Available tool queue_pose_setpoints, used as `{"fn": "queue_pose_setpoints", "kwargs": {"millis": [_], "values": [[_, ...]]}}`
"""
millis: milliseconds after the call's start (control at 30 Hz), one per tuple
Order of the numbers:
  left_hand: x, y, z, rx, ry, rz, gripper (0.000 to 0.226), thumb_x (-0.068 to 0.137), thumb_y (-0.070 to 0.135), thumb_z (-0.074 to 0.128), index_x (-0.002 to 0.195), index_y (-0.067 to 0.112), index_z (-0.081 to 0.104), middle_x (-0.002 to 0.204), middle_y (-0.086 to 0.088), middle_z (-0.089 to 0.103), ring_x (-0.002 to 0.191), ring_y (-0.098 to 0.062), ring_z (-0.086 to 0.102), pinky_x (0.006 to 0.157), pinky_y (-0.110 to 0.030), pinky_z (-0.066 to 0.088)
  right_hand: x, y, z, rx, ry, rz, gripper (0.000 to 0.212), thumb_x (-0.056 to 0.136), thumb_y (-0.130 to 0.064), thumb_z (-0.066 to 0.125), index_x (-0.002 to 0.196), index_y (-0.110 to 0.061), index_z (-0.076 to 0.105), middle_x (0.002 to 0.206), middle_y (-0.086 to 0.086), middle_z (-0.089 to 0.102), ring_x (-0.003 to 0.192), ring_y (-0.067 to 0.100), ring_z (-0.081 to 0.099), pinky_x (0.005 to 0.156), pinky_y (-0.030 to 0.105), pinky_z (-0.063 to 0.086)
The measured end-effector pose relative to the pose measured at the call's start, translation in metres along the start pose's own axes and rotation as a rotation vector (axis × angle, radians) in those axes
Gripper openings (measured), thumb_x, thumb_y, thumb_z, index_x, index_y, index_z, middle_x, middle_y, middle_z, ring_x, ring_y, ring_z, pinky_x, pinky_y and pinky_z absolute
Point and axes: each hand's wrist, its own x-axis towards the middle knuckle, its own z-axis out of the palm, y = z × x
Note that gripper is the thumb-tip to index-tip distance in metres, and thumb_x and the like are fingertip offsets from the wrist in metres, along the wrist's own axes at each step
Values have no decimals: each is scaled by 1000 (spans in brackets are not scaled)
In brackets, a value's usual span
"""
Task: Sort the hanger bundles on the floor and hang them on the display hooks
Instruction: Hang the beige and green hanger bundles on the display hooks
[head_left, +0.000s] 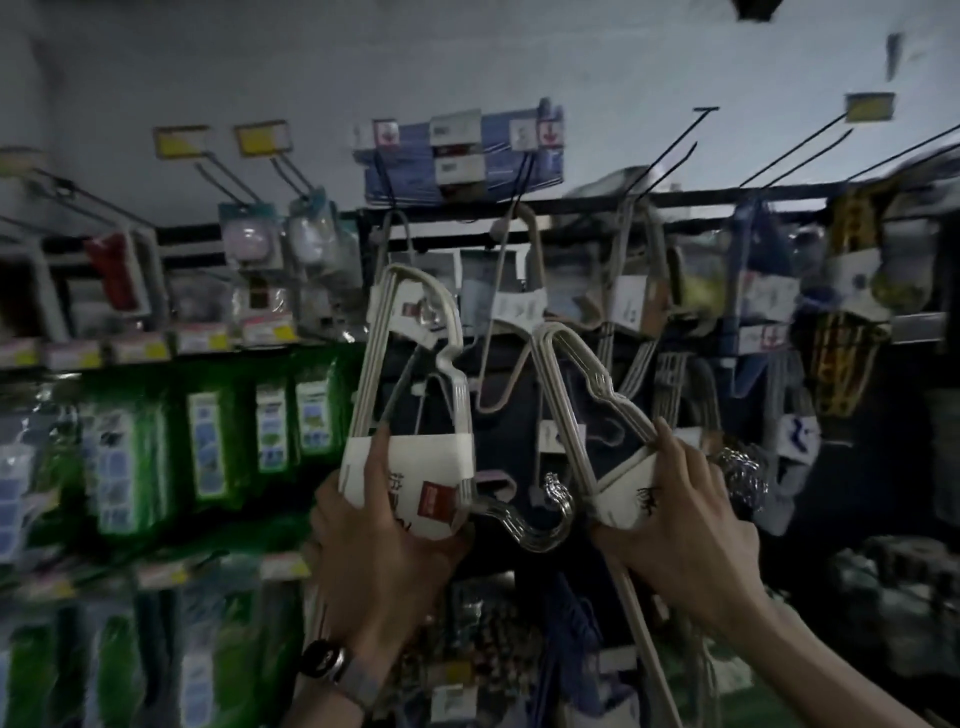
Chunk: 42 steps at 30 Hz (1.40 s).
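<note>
My left hand (379, 551) grips a bundle of pale hangers (410, 374) by its white paper sleeve, held up in front of the display. The bundle's metal hooks (540, 525) curl out at the bottom. My right hand (680, 525) holds a second bundle of pale hangers (582, 369) by its white sleeve, tilted left. Several hanger bundles (519, 306) hang on display hooks (670, 150) along a dark rail (701, 200) behind them.
Green packaged goods (208, 436) fill the shelves at left. Blue boxes (462, 150) sit above the rail. Yellow-and-black items (852, 322) hang at right. Long wire hooks with yellow price tags (870, 106) jut out toward me overhead.
</note>
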Motion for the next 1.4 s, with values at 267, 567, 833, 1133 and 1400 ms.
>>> {"fn": "queue_pose_setpoints", "kwargs": {"millis": [267,567,833,1133,1400], "values": [[44,45,43,15,-19,41,127,47,106,48,154,59,-1,134,-13,35,116,-38,44,95,-56,41,72,32,-3,-2,45,70,136,56,-96,58,161,-41,-10,160,-11,26,143,21,33,89,49,49],[64,55,29,61,-34,126,126,49,98,49,157,54,1,138,-18,38,122,-40,43,95,-58,43,90,18,-46,-44,108,107,135,52,-98,52,162,-42,-4,155,-3,36,138,26,40,91,53,52],[71,78,19,27,-52,189,131,50,87,68,157,55,-1,146,-18,32,131,-42,36,100,-60,40,79,22,-68,37,237,113,134,57,-90,68,162,-40,3,149,1,43,131,27,43,93,48,50],[74,130,32,9,13,205,130,54,80,79,157,54,4,143,-19,34,129,-43,39,106,-61,34,122,43,-86,149,378,166,130,54,-88,63,160,-41,6,146,3,44,129,28,46,95,56,51],[100,173,60,7,60,200,131,49,86,71,153,62,-6,144,-20,32,128,-42,38,100,-61,44,211,57,-107,118,310,123,141,43,-95,53,161,-35,5,148,12,45,133,35,47,99,57,52]]}}
